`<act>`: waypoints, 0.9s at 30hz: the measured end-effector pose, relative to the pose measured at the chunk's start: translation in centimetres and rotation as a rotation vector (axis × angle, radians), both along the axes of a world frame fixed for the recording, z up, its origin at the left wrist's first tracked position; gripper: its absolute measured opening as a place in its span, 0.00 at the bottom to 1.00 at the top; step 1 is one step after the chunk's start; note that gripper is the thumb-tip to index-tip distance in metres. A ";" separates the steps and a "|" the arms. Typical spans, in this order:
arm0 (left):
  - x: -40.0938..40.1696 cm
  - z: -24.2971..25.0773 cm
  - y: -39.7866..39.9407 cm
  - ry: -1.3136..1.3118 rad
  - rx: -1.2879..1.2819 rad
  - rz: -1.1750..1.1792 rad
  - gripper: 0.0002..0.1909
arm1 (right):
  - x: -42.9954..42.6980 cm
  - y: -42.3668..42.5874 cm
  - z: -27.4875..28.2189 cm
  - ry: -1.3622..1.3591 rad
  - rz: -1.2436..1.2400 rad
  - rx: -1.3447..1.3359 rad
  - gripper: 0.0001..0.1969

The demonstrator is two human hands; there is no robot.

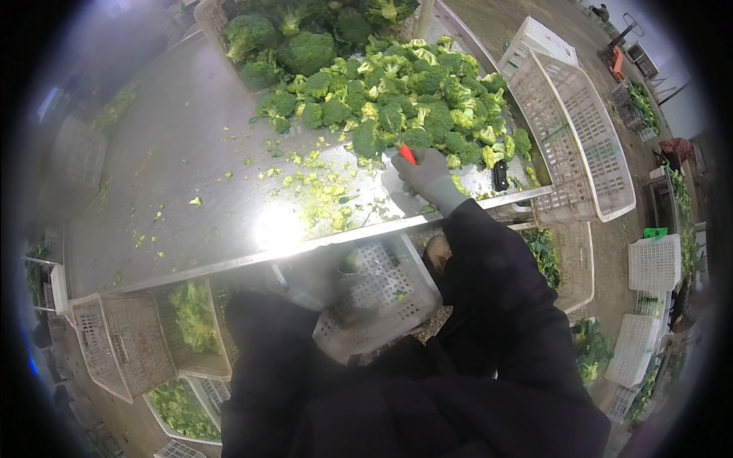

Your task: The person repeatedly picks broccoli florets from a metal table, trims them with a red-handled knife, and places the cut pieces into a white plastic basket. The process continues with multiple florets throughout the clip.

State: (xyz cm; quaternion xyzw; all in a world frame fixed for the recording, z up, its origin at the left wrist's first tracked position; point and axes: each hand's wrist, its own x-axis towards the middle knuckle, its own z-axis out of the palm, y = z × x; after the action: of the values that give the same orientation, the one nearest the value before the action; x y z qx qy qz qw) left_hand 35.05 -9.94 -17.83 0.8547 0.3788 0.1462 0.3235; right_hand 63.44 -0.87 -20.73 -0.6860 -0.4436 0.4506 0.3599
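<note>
My right hand [426, 172], in a grey glove, is closed around a red handle [407, 154] over the metal table [189, 143]. Whatever the handle belongs to is mostly hidden. Just beyond that hand lies a heap of cut broccoli florets [424, 103]. Below the table's near edge, my left hand [323, 277] is a dark blur above a perforated plastic crate [418, 269]; its fingers and anything in them cannot be made out. Green crumbs [320, 194] are scattered on the metal left of my right hand.
A crate [212, 17] of whole broccoli heads [309, 52] stands at the table's far side. A small black object [500, 176] lies near the right corner. Plastic crates [578, 126] flank the table, and another [123, 343] sits lower left. People work at the far right.
</note>
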 end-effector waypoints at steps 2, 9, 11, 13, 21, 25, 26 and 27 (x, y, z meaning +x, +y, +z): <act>0.0 -0.6 0.2 -0.014 0.076 0.092 0.28 | -0.9 2.1 -1.3 -0.375 0.027 0.232 0.22; 0.4 -3.3 5.1 -0.290 -0.104 0.612 0.20 | -4.0 6.1 -2.6 -0.644 0.135 0.267 0.20; 0.8 -3.7 7.2 -0.502 -0.478 0.758 0.21 | -4.8 5.7 -2.3 -0.569 0.226 0.295 0.19; 1.1 -4.0 8.8 -0.495 -0.575 0.812 0.28 | -5.8 4.6 -2.1 -0.486 0.332 0.318 0.19; 0.5 -4.4 10.3 -0.781 -0.624 0.797 0.28 | -8.0 1.4 1.4 0.663 0.239 -0.041 0.17; 0.4 -3.9 10.2 -0.725 -0.413 0.684 0.22 | -6.7 -1.3 2.8 0.818 0.230 -0.133 0.15; 0.5 -3.6 10.2 -0.682 -0.382 0.676 0.22 | -6.3 -1.6 2.8 0.726 0.304 -0.101 0.14; 0.5 -3.3 10.2 -0.627 -0.358 0.669 0.21 | -6.0 -1.8 2.6 0.602 0.406 0.027 0.14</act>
State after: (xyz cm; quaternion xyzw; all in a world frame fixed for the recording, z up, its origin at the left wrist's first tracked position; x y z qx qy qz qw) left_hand 35.57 0.24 -21.09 0.5317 0.5361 0.4251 0.4991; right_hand 57.41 -2.62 -18.12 -0.4155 -0.4509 0.6889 0.3866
